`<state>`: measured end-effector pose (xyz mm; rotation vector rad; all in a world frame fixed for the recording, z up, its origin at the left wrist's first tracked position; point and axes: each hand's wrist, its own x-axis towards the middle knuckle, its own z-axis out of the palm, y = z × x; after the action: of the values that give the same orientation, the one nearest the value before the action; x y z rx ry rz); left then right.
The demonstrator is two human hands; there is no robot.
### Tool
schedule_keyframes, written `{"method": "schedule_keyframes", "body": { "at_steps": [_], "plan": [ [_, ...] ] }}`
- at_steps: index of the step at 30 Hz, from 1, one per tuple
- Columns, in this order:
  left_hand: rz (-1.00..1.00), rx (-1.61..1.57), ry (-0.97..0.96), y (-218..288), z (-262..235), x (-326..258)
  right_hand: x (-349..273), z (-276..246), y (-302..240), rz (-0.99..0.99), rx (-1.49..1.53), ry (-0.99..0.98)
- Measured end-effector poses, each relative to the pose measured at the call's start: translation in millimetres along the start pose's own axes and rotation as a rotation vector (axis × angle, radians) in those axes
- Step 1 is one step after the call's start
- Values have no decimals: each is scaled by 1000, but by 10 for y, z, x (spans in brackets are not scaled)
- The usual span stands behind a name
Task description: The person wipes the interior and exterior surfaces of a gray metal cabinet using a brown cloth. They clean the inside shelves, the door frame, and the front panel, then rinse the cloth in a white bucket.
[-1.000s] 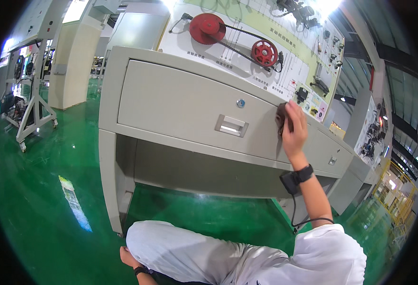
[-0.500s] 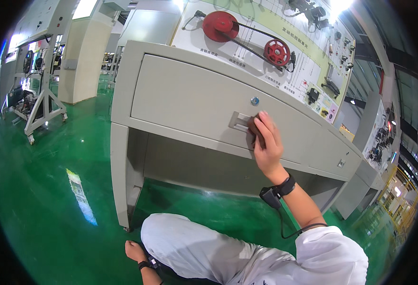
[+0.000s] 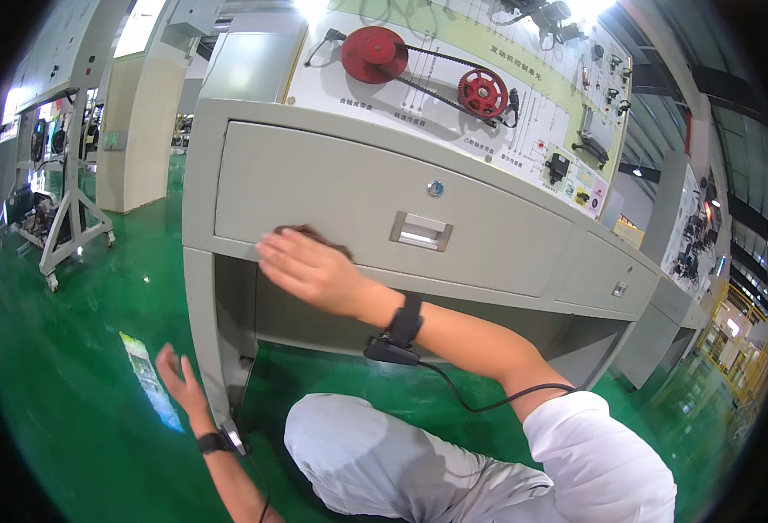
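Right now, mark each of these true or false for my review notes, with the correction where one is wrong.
1. The right hand presses a dark cloth against the grey drawer front. True.
2. The drawer is pulled wide open. False: it sits shut, flush with the cabinet.
3. The left hand hangs open over the green floor, holding nothing. True.
4. The right hand grips the recessed drawer handle. False: the handle lies clear to the hand's right.
5. Two red wheels joined by a belt sit on the panel above. True.
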<state>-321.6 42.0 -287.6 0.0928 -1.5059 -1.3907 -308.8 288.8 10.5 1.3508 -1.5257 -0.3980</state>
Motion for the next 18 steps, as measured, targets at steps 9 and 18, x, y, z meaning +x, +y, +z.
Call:
{"method": "schedule_keyframes", "body": {
  "at_steps": [9,18],
  "plan": [
    [33,116,-311,1184,385,665,-2067,-1572,97,295,-204,-199],
    [-3,138,-269,1069,506,483,-2201,-1621,106,609,-247,24]
  ]
}}
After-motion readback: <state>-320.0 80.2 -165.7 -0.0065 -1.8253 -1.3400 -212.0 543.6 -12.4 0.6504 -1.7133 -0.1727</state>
